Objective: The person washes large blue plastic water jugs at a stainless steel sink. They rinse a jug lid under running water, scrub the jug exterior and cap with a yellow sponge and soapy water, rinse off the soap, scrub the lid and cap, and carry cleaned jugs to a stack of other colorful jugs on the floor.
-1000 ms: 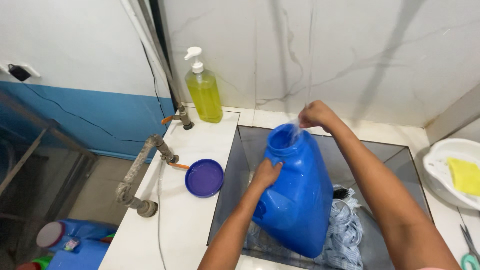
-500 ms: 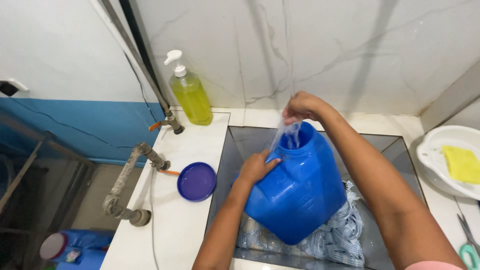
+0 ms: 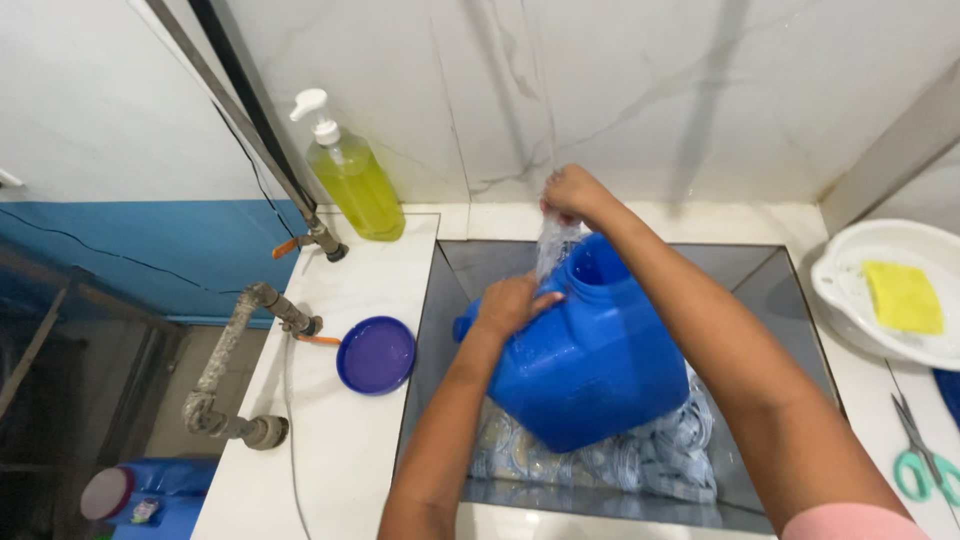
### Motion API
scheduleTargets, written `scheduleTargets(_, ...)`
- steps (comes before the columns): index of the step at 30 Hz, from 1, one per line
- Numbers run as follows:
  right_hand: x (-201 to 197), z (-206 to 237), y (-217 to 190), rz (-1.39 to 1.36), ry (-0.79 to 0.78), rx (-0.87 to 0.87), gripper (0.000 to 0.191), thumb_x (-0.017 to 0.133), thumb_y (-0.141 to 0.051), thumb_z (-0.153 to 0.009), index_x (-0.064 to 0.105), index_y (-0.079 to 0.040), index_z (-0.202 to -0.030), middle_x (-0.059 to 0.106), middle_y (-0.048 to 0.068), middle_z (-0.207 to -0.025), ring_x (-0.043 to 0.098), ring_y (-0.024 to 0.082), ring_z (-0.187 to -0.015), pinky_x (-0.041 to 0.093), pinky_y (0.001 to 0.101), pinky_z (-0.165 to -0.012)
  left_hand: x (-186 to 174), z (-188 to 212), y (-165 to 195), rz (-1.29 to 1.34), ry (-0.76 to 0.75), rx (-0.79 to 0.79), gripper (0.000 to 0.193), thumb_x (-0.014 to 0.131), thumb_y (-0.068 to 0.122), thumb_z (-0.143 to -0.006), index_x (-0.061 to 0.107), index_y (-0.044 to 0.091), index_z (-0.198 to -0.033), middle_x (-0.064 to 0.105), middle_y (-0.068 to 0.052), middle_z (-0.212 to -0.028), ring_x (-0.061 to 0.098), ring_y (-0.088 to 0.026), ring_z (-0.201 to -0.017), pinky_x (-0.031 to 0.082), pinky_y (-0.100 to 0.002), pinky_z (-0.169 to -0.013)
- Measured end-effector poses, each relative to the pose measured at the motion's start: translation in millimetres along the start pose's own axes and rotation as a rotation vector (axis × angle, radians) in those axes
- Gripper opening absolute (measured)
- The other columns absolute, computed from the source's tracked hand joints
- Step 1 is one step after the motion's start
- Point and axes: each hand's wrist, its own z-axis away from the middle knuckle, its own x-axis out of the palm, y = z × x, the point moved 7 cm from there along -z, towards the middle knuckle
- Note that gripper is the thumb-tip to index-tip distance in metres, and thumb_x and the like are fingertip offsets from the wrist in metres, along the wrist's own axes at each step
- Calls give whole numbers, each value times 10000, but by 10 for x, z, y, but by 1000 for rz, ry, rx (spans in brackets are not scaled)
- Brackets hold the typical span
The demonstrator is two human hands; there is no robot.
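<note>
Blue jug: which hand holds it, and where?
The left hand grips the blue jug at its upper side near the neck. The right hand is at the running water above its mouth.

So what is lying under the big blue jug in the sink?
Under the blue jug, held by the left hand, lies wet blue-and-white patterned cloth in the sink. The jug covers the cloth's middle, so what is beneath that part cannot be seen.

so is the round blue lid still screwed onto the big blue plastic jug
No, the round blue lid lies on the white counter left of the sink, apart from the big blue plastic jug.
</note>
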Motion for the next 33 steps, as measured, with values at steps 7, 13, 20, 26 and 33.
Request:
scheduleTargets(7, -35, -23, -85, 157, 109, -81, 138, 635, -41, -795, 705, 27, -696, 641, 169, -590, 616, 241, -476, 471, 359, -440, 49, 609, -385, 80, 35, -365, 634, 464, 623, -981, 601, 41, -1191, 716, -293, -929, 686, -495, -903, 529, -593, -788)
scheduleTargets(13, -1, 111, -110, -45, 79, -41, 103, 684, 9, -749, 679, 60, -660, 686, 203, -621, 709, 264, -506, 557, 355, -468, 85, 854, -666, 79, 59, -581, 616, 499, 615, -983, 631, 25, -1100, 701, -319, -991, 657, -525, -983, 512, -597, -860)
scheduleTargets(20, -56, 276, -182, -145, 79, 27, 90, 651, 40, -752, 656, 125, -722, 696, 231, -657, 742, 290, -532, 609, 368, -483, 11, 877, -539, 92, 91, -500, 590, 534, 598, -964, 641, 29, -1079, 711, -309, -948, 669, -519, -946, 519, -600, -825)
scheduleTargets(26, -202, 459, 83, 160, 192, -138, 191, 608, -87, -794, 733, 30, -880, 733, 218, -728, 752, 277, -664, 577, 393, -639, 22, 536, -58, -28, 54, -316, 588, 556, 587, -984, 616, 9, -1072, 707, -310, -871, 677, -524, -856, 529, -609, -751)
scheduleTargets(33, -2382, 3770, 2800, 416, 701, 470, 338, 685, -256, -900, 754, -5, -1115, 750, 241, -998, 734, 374, -925, 555, 498, -819, 142, 415, 791, -46, -42, -127, 572, 606, 541, -937, 581, -3, -1111, 704, -309, -842, 678, -521, -797, 531, -617, -708)
